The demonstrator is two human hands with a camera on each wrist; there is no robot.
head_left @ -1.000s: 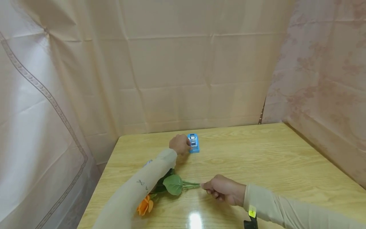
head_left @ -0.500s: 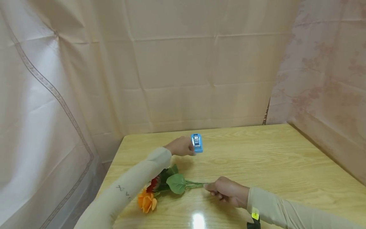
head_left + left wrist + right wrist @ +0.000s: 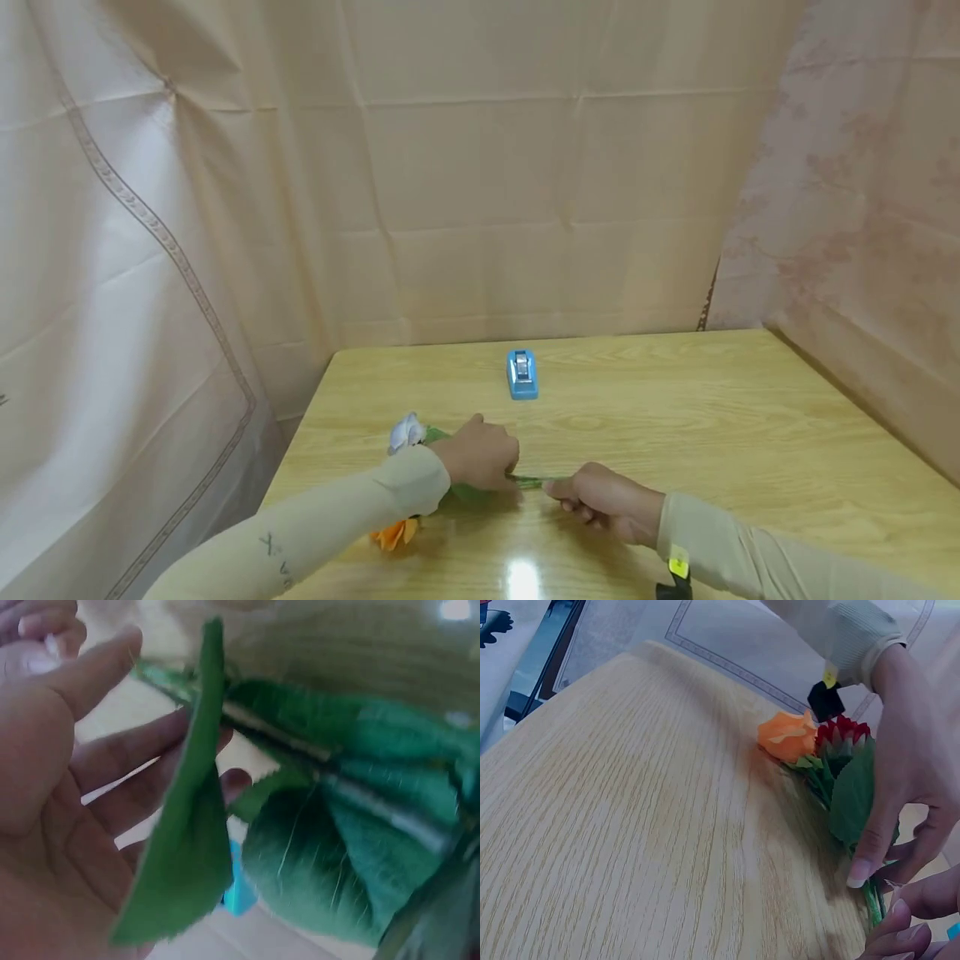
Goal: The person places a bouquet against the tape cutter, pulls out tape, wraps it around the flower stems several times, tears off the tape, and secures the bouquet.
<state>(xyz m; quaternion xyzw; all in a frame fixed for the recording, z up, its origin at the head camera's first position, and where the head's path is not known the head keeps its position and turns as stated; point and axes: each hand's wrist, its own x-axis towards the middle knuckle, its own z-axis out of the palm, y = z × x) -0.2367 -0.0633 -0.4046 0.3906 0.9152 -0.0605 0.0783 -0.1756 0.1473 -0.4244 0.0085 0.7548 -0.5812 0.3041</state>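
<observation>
- Lying at the left of the desk (image 3: pixel 675 400), the orange rose (image 3: pixel 395 536) and pale rose (image 3: pixel 406 433) are facing away from the work, probably so the petals stay unpressed.
- Beside a broad green leaf (image 3: pixel 180 847), the left hand (image 3: pixel 480 452) is loosely straddling the stems (image 3: pixel 528 482), seemingly released rather than clenched, perhaps for guiding them together.
- Beyond both hands, the blue tape dispenser (image 3: pixel 522 377) is standing apart, presumably placed within easy reach.
- At the right, the right hand (image 3: pixel 603 502) is pinching the stems near their ends, apparently steadying them just above the desk's surface or against it; which is unclear.
</observation>
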